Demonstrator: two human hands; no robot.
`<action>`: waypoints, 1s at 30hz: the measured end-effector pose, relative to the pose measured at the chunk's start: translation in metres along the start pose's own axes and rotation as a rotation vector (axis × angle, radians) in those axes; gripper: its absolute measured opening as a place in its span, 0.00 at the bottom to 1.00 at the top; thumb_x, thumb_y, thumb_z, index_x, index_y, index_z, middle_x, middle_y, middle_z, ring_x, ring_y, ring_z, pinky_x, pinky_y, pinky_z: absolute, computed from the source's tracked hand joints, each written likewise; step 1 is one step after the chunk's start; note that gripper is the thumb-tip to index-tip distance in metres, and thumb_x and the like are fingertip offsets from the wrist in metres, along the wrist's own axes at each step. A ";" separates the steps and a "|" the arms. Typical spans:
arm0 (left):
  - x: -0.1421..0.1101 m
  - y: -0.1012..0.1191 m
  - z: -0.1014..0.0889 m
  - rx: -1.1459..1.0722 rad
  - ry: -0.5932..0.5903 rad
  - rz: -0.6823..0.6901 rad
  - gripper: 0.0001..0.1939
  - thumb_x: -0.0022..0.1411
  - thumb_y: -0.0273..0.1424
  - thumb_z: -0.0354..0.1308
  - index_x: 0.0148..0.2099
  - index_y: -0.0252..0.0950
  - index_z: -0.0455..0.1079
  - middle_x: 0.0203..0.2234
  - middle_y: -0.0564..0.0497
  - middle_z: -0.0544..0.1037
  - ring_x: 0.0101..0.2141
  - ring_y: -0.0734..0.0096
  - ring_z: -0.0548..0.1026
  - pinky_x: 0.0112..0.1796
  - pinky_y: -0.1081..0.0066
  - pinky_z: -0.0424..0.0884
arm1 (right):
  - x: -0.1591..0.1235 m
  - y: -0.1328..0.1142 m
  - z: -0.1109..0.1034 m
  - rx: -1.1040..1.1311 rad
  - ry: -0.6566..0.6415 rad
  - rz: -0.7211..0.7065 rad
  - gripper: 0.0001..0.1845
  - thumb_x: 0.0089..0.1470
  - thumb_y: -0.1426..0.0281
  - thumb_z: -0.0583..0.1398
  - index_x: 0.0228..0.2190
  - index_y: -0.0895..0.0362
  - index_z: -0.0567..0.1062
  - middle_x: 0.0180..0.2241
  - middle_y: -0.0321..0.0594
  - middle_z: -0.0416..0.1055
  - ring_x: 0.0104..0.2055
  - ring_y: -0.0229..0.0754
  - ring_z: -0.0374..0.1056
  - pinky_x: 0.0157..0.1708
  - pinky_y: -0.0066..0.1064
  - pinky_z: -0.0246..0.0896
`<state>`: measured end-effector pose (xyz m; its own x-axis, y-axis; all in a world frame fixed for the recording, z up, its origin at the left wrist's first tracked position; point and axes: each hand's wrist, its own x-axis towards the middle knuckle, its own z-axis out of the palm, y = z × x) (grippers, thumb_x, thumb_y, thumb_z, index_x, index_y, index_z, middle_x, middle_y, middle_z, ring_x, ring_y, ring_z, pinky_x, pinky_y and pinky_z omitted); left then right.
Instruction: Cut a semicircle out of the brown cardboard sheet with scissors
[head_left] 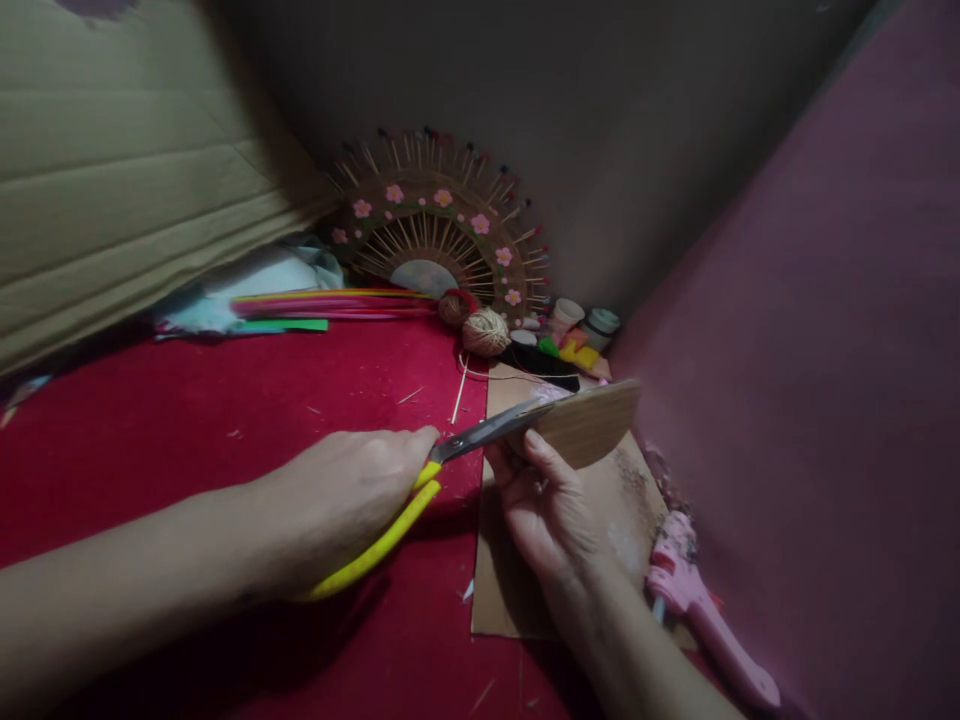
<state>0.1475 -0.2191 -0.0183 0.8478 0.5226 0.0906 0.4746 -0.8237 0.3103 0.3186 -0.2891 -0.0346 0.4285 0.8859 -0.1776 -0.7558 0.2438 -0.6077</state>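
Note:
Yellow-handled scissors (387,540) are gripped in my left hand (352,500), their dark blades pointing up and to the right. Those blades lie along the upper edge of a brown wood-grained piece of card (592,425) with a rounded corner. My right hand (551,505) pinches this piece from below, thumb on its near face. Whether the blades are fully closed cannot be made out. Both hands are raised over the red tabletop (375,385) and a flat cardboard sheet (510,580).
Behind stands a fan-shaped stick decoration (431,210) with pink flowers. Balls of twine (486,332), coloured strips (337,303) and small pots (600,325) sit before it. A pink glue gun (705,610) lies right; a large cardboard panel (112,180) leans left.

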 end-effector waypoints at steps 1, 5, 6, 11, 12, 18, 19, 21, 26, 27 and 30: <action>0.000 0.000 0.000 0.020 -0.007 -0.003 0.14 0.65 0.34 0.38 0.37 0.37 0.64 0.29 0.43 0.76 0.26 0.62 0.73 0.25 0.65 0.63 | 0.000 0.000 0.000 -0.006 0.005 0.006 0.10 0.38 0.81 0.65 0.26 0.58 0.78 0.26 0.36 0.80 0.30 0.38 0.75 0.38 0.31 0.72; -0.001 0.002 -0.003 0.075 -0.055 0.013 0.16 0.64 0.32 0.36 0.36 0.36 0.64 0.25 0.43 0.75 0.21 0.62 0.71 0.21 0.65 0.59 | 0.000 0.001 0.001 -0.019 0.006 0.006 0.10 0.38 0.81 0.66 0.27 0.58 0.78 0.26 0.35 0.80 0.29 0.37 0.75 0.39 0.32 0.72; -0.001 0.003 -0.003 0.072 -0.057 0.013 0.16 0.64 0.32 0.36 0.36 0.36 0.65 0.25 0.43 0.75 0.21 0.61 0.71 0.22 0.65 0.59 | 0.000 0.001 0.002 -0.017 0.003 0.003 0.11 0.38 0.81 0.66 0.28 0.58 0.78 0.26 0.35 0.80 0.29 0.37 0.75 0.38 0.32 0.72; 0.000 0.002 -0.003 0.018 0.030 -0.034 0.17 0.64 0.35 0.39 0.46 0.34 0.65 0.35 0.41 0.76 0.34 0.55 0.74 0.32 0.61 0.68 | 0.000 -0.001 0.002 0.010 -0.028 -0.015 0.10 0.38 0.81 0.65 0.26 0.58 0.79 0.26 0.35 0.80 0.29 0.38 0.75 0.34 0.30 0.73; 0.000 0.002 -0.003 0.010 0.034 -0.041 0.17 0.64 0.35 0.40 0.47 0.34 0.65 0.35 0.41 0.76 0.35 0.55 0.74 0.34 0.59 0.69 | 0.000 -0.001 0.002 0.009 -0.025 -0.016 0.10 0.38 0.81 0.65 0.26 0.58 0.79 0.26 0.36 0.80 0.29 0.39 0.75 0.33 0.29 0.73; 0.000 0.004 -0.001 -0.007 0.051 -0.042 0.15 0.62 0.34 0.40 0.41 0.35 0.66 0.34 0.40 0.75 0.31 0.55 0.73 0.30 0.59 0.68 | 0.000 0.001 0.001 0.015 -0.012 -0.007 0.12 0.37 0.82 0.65 0.27 0.58 0.79 0.26 0.35 0.80 0.28 0.38 0.75 0.34 0.29 0.73; 0.000 0.004 -0.001 -0.012 0.050 -0.043 0.14 0.62 0.34 0.40 0.40 0.35 0.66 0.33 0.40 0.75 0.30 0.55 0.73 0.30 0.59 0.68 | 0.000 0.002 0.001 0.015 -0.018 0.001 0.12 0.37 0.82 0.65 0.27 0.58 0.79 0.26 0.36 0.80 0.29 0.38 0.76 0.34 0.28 0.73; 0.001 0.004 0.000 -0.008 0.030 -0.042 0.14 0.63 0.33 0.39 0.39 0.36 0.65 0.32 0.40 0.75 0.30 0.55 0.73 0.30 0.58 0.68 | -0.001 0.003 0.000 0.012 -0.034 0.013 0.12 0.37 0.82 0.65 0.27 0.58 0.79 0.26 0.36 0.80 0.29 0.38 0.76 0.35 0.28 0.73; 0.002 0.004 0.000 0.059 0.004 -0.068 0.17 0.63 0.34 0.38 0.44 0.34 0.65 0.33 0.39 0.75 0.32 0.54 0.74 0.31 0.57 0.69 | -0.001 0.002 -0.001 0.014 -0.061 0.029 0.11 0.37 0.82 0.66 0.27 0.58 0.79 0.26 0.37 0.80 0.29 0.37 0.76 0.35 0.27 0.74; 0.001 0.003 0.000 0.073 0.016 -0.069 0.17 0.63 0.34 0.39 0.45 0.33 0.65 0.34 0.39 0.76 0.33 0.53 0.74 0.32 0.57 0.69 | 0.000 0.002 -0.001 0.016 -0.060 0.027 0.11 0.37 0.82 0.66 0.27 0.58 0.79 0.26 0.37 0.80 0.29 0.37 0.76 0.35 0.27 0.74; 0.000 0.002 0.001 0.085 0.033 -0.061 0.17 0.62 0.34 0.41 0.48 0.33 0.65 0.36 0.40 0.76 0.35 0.54 0.75 0.34 0.59 0.69 | 0.001 0.002 -0.001 0.029 -0.052 0.007 0.11 0.37 0.82 0.66 0.26 0.59 0.79 0.26 0.37 0.81 0.28 0.37 0.76 0.34 0.28 0.74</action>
<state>0.1485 -0.2216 -0.0187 0.8089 0.5784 0.1054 0.5449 -0.8049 0.2349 0.3184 -0.2883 -0.0366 0.3972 0.9068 -0.1411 -0.7732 0.2479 -0.5837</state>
